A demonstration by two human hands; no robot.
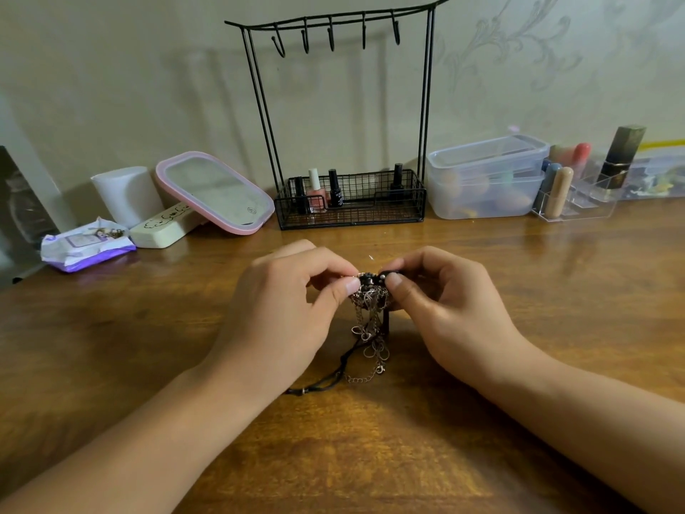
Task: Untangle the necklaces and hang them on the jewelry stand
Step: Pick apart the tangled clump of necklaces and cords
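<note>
Both hands pinching the tangled necklaces [370,313] w/ thumb + fingers, left hand [285,306] and right hand [444,302], chains dangling onto wooden table [519,272]. Jewelry stand [344,124] behind, hooks bare.

Five hooks [331,38] on one stand [348,116], four polish bottles [315,187], two hands [281,302]

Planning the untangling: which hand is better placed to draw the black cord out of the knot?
Right, probably. The right hand already pinches the black cord at the tangle; the left hand pinches the chains and can anchor them.
</note>
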